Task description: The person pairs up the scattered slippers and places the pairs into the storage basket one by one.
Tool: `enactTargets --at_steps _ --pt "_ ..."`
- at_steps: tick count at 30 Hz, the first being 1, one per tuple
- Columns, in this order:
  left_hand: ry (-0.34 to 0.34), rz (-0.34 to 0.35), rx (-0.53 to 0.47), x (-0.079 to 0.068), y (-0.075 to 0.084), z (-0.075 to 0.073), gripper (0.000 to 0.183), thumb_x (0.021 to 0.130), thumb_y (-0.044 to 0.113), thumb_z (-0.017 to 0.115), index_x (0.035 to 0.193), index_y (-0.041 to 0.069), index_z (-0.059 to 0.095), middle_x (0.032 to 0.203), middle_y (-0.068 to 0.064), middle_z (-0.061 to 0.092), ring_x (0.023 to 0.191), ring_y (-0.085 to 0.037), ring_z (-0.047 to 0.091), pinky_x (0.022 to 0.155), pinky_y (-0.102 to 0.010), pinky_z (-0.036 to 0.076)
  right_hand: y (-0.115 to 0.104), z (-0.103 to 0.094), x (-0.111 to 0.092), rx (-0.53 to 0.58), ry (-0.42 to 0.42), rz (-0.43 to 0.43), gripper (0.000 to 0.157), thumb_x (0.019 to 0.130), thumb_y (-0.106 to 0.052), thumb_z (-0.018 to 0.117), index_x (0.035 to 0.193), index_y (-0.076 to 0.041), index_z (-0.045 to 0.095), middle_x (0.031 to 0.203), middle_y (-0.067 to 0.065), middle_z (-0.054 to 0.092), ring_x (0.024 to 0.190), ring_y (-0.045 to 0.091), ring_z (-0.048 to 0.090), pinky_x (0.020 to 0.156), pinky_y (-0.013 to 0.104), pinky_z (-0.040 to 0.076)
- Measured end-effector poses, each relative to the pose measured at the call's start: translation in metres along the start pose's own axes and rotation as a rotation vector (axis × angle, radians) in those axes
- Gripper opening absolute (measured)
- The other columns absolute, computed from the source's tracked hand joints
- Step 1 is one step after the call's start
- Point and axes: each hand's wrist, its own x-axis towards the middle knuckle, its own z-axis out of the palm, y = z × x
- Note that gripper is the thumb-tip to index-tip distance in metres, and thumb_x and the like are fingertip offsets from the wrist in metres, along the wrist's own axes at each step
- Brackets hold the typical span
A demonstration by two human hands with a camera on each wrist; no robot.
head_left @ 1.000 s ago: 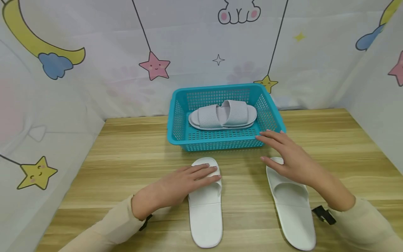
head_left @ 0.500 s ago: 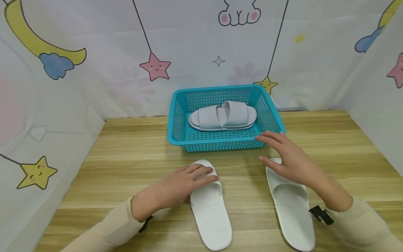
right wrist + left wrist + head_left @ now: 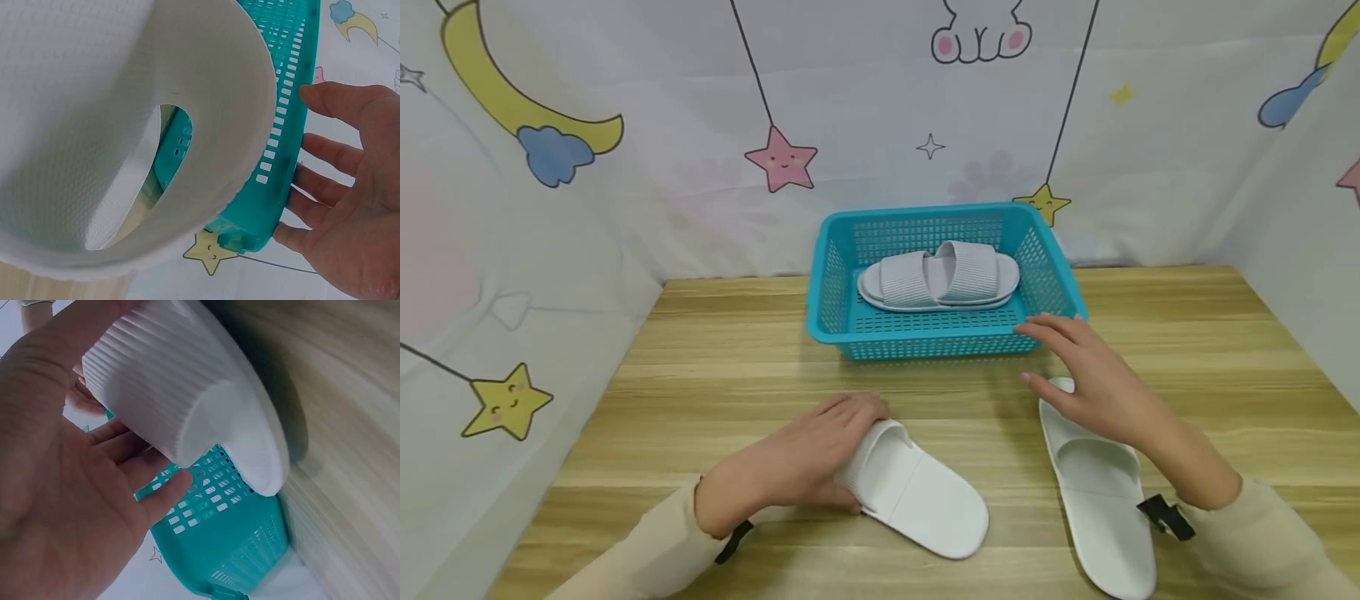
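Nearest, on the table, a white loose slipper lies on the near side of the basket, below its right end, sole down, toe toward the basket. Beside it, in front of the basket's middle, the gripped slipper lies aslant, heel end toward the loose one. The left hand holds it at the toe end, thumb on one side of the strap and fingers over the other. How firmly they press is hard to judge, since the hand covers much of the strap. The right hand hovers over the loose slipper's toe, fingers spread wide and holding nothing, by the basket's near right corner; whether they touch its rim I can't tell.

Each slipper should be light and hard to break, with a flexible foam-like sole and a soft ribbed strap that gives when squeezed. The ribs should offer grip; the smooth insole may slide more. The strap, or both sole edges beside it, looks the best hold. Farthest stands the turquoise basket, a matching slipper pair inside, before a printed cloth.
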Motion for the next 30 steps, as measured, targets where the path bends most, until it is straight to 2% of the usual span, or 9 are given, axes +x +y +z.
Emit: enactTargets --at_steps 4,7,15,22,25,30 --pt "0.062 -0.030 -0.023 -0.006 0.000 0.003 0.101 0.064 0.055 0.085 0.139 0.011 0.036 0.133 -0.001 0.047 0.125 -0.017 0.044 0.112 -0.040 0.033 0.000 -0.001 0.001 -0.010 -0.013 0.003 0.056 0.088 -0.020 0.071 0.139 -0.009 0.050 0.139 0.014 0.049 0.130 0.037 0.042 0.113 0.059 0.021" --pt "0.118 -0.040 -0.049 -0.010 0.000 0.005 0.100 0.063 0.058 0.085 0.140 0.013 0.038 0.131 0.002 0.049 0.119 -0.013 0.045 0.104 -0.035 0.041 0.000 -0.001 0.001 -0.021 -0.025 0.015 0.058 0.088 -0.021 0.072 0.140 -0.009 0.049 0.139 0.012 0.048 0.131 0.035 0.041 0.113 0.060 0.022" --pt "0.206 -0.097 -0.057 -0.020 0.001 0.007 0.090 0.070 0.069 0.073 0.140 0.020 0.047 0.130 0.008 0.053 0.117 -0.008 0.049 0.092 -0.032 0.049 -0.001 -0.001 0.002 -0.024 -0.049 0.046 0.059 0.088 -0.021 0.072 0.140 -0.010 0.048 0.142 0.012 0.046 0.133 0.035 0.039 0.114 0.058 0.021" --pt "0.305 -0.172 -0.023 -0.024 -0.002 0.013 0.083 0.068 0.062 0.079 0.135 0.019 0.054 0.124 0.005 0.058 0.110 -0.012 0.055 0.085 -0.034 0.051 0.001 -0.001 0.000 -0.019 -0.069 0.042 0.062 0.088 -0.024 0.072 0.143 -0.012 0.046 0.145 0.012 0.044 0.136 0.035 0.036 0.115 0.057 0.021" --pt "0.318 -0.174 -0.008 -0.025 -0.004 0.014 0.081 0.069 0.059 0.080 0.134 0.018 0.055 0.123 0.004 0.059 0.108 -0.012 0.055 0.083 -0.034 0.051 0.002 -0.002 -0.001 -0.018 -0.071 0.035 0.063 0.088 -0.024 0.073 0.143 -0.012 0.046 0.146 0.012 0.043 0.138 0.035 0.035 0.114 0.058 0.022" --pt "0.319 -0.155 0.002 -0.025 -0.006 0.016 0.079 0.069 0.058 0.081 0.133 0.016 0.057 0.122 0.003 0.061 0.107 -0.013 0.056 0.083 -0.034 0.052 0.002 -0.004 -0.001 -0.030 -0.073 0.012 0.066 0.087 -0.022 0.074 0.145 -0.012 0.044 0.147 0.012 0.042 0.139 0.036 0.033 0.107 0.059 0.032"
